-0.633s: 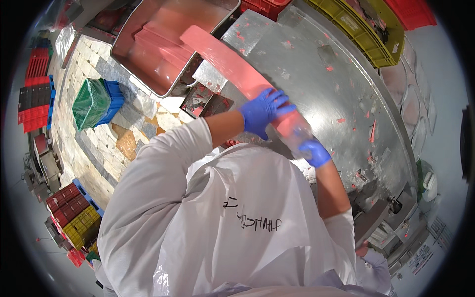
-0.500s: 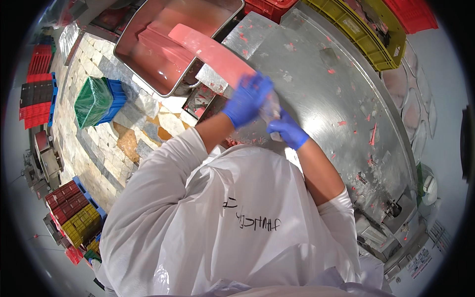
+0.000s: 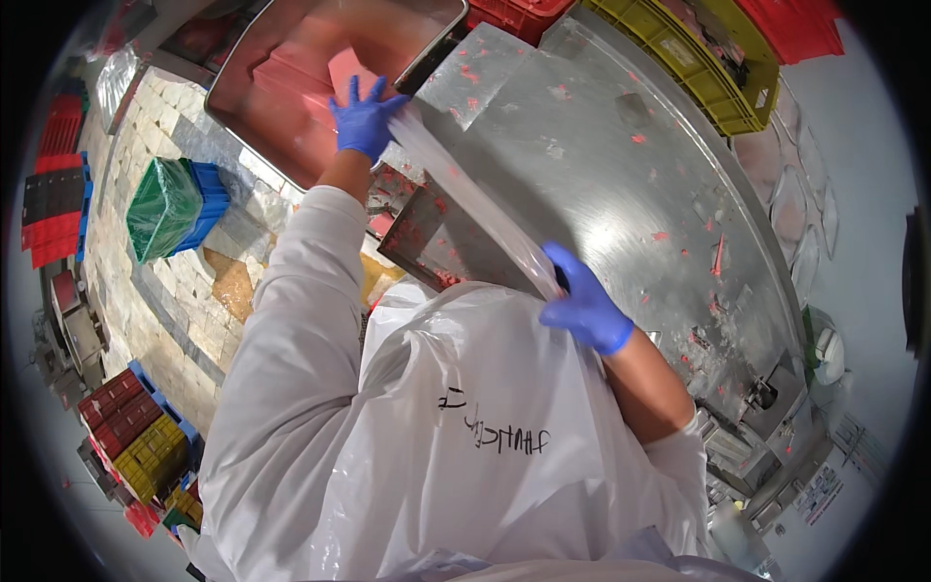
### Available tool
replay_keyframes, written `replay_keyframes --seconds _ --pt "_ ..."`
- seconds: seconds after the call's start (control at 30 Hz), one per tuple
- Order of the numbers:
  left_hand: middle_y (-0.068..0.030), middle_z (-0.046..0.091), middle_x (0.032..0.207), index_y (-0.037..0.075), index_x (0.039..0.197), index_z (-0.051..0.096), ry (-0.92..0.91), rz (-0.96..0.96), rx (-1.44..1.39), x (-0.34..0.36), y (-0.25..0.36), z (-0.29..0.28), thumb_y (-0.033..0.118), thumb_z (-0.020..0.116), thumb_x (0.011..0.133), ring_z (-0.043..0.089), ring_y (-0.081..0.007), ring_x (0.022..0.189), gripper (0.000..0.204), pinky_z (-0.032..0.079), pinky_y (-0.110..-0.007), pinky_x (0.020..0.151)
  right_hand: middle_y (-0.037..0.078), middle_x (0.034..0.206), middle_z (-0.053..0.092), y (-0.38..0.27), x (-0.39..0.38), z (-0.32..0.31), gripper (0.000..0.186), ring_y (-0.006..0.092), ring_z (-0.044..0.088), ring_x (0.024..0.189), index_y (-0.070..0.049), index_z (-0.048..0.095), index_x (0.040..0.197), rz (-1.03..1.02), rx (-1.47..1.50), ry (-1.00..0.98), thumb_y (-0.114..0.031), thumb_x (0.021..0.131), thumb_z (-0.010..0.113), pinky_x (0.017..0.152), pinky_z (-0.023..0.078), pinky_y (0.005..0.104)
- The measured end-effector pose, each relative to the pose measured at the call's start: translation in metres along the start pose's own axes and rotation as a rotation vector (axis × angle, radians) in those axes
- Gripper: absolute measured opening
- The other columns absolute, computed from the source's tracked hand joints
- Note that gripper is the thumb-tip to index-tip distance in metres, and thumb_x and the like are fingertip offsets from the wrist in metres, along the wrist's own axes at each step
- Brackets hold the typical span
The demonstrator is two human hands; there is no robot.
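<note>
Head view: apparently keeping clear plastic film (image 3: 475, 201) taut across mid-frame, with the right hand's (image 3: 587, 306) fingers closed around its lower end and the left hand's (image 3: 364, 126) splayed wide over the pink slab (image 3: 345, 66), upper left, seemingly for steadiness.

Right of the translucent film (image 3: 479, 206), the worktop (image 3: 601, 184) gave room above pink scraps (image 3: 718, 258); the film barred the space between left hand (image 3: 365, 123) and right hand (image 3: 590, 308), a yellow crate (image 3: 676, 55) the far edge.
</note>
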State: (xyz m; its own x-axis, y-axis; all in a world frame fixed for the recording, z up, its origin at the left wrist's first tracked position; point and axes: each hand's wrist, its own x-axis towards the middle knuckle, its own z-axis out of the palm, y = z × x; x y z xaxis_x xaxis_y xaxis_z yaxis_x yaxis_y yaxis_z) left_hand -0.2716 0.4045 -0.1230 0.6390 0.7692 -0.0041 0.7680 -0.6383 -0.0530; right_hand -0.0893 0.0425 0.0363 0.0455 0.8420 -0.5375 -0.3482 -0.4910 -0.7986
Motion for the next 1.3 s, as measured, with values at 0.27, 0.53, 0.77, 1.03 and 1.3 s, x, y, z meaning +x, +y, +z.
replay_keyframes --seconds 0.27,0.53,0.77,1.03,1.3 --pt "-0.0021 0.05 0.15 0.032 0.114 0.076 -0.17 -0.127 -0.159 0.011 -0.037 0.034 0.019 0.068 0.083 0.036 -0.0406 0.143 0.034 0.031 -0.053 0.118 0.011 0.123 0.051 0.008 -0.135 -0.08 0.061 0.022 0.049 0.118 -0.004 0.052 0.122 -0.442 -0.689 0.49 -0.014 0.065 0.073 0.104 0.04 0.0397" --pt "-0.0217 0.069 0.105 0.013 0.128 0.054 0.005 0.319 -1.208 -0.007 0.156 -0.048 0.01 0.061 0.085 0.068 -0.0408 0.095 0.044 0.053 -0.045 0.084 0.017 0.14 0.052 -0.238 -0.171 -0.264 0.053 0.0278 0.051 0.129 0.001 0.055 0.137 -0.973 -0.743 1.098 -0.036 0.1 0.05 0.11 0.037 0.0395" --pt "-0.0199 0.067 0.114 0.005 0.145 0.043 -0.938 0.451 -1.2 -0.114 0.268 -0.055 0.027 0.057 0.096 0.066 -0.0328 0.105 0.056 0.05 -0.043 0.093 0.008 0.105 0.058 -0.072 0.056 -0.179 0.073 0.0238 0.062 0.091 -0.008 0.052 0.131 -0.061 0.101 0.596 -0.053 0.08 0.079 0.074 0.052 0.0351" --pt "-0.0144 0.069 0.113 0.015 0.135 0.055 0.25 0.994 -0.726 -0.123 0.243 -0.075 0.038 0.065 0.087 0.064 -0.0318 0.111 0.055 0.028 -0.052 0.115 0.021 0.104 0.07 0.079 0.0 -0.098 0.049 0.0359 0.068 0.095 -0.005 0.061 0.127 -0.065 -1.189 0.552 -0.014 0.079 0.068 0.085 0.055 0.043" --pt "-0.0051 0.072 0.094 0.021 0.099 0.073 0.127 0.559 -0.258 -0.087 0.135 0.002 0.022 0.058 0.083 0.067 -0.0271 0.1 0.022 0.031 -0.052 0.11 0.013 0.09 0.072 0.055 -0.112 -0.066 0.047 0.0324 0.07 0.08 -0.026 0.07 0.117 -0.215 -1.346 0.73 -0.006 0.075 0.066 0.072 0.056 0.0423"
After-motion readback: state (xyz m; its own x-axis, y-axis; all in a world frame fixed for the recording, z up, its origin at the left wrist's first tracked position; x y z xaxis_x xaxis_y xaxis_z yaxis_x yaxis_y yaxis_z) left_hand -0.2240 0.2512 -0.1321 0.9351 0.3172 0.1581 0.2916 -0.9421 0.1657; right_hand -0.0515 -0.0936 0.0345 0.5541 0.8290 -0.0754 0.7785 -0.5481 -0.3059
